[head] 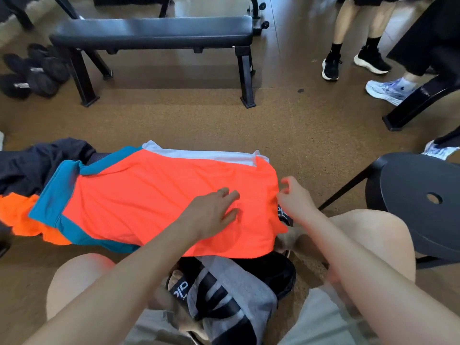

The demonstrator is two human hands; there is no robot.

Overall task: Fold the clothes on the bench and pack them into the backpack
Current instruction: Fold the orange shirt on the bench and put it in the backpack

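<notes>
A bright orange shirt with teal trim (149, 195) lies spread flat over the bench in front of me, which it hides. My left hand (214, 210) rests palm down on its right part, fingers apart. My right hand (293, 195) pinches the shirt's right edge between thumb and fingers. A white garment (199, 153) shows under the far edge. A dark navy garment (32, 165) and another orange piece (22, 215) lie at the left end. A grey and black backpack (229, 295) sits between my knees, under the near edge of the shirt.
A black padded bench (154, 31) stands across the floor ahead, with dumbbells (32, 70) to its left. A round black stool (423, 202) is close on my right. Other people's legs and shoes (353, 61) are at the upper right.
</notes>
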